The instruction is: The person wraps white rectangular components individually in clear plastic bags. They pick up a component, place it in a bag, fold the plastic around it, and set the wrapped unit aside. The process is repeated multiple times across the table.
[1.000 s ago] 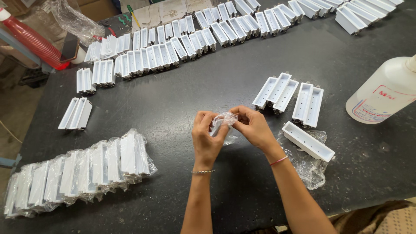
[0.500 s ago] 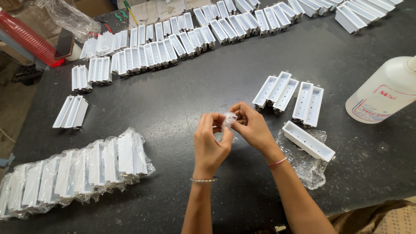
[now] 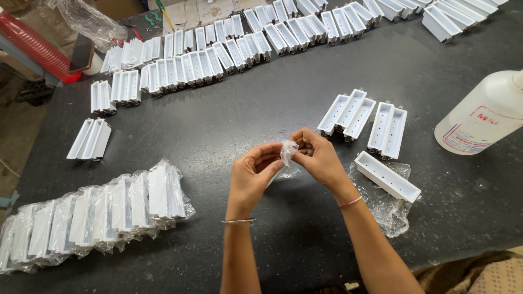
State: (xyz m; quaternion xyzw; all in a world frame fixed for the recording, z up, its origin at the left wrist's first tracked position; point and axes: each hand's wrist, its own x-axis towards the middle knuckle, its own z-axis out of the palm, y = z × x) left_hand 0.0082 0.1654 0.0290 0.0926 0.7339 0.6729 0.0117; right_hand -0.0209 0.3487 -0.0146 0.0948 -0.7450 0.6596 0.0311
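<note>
Two hands meet over the middle of the dark desk [image 3: 261,103], and both are pinched on one small crumpled piece of clear plastic wrap [image 3: 287,151]. The left hand [image 3: 251,175] comes up from below with its fingertips closed on the lower edge of the wrap, a thin metal bangle at the wrist. The right hand [image 3: 318,158], with a red thread round its wrist, grips the upper part between thumb and fingers. The wrap sits just above the desk, right between the two hands, and whether anything is inside it cannot be told.

Just right of the right hand lies a single white channel piece [image 3: 387,176] on an opened sheet of clear plastic [image 3: 389,209]. Beyond it, further from the person, a group of unwrapped white pieces [image 3: 362,117] lies side by side. At the right edge lies a white plastic bottle [image 3: 482,117], tilted on its side. Down at the left, a row of wrapped pieces [image 3: 98,212] stands close together in clear film. Along the far side runs a long line of bare white pieces [image 3: 229,49], with a few small sets [image 3: 90,139] set apart at the left.
</note>
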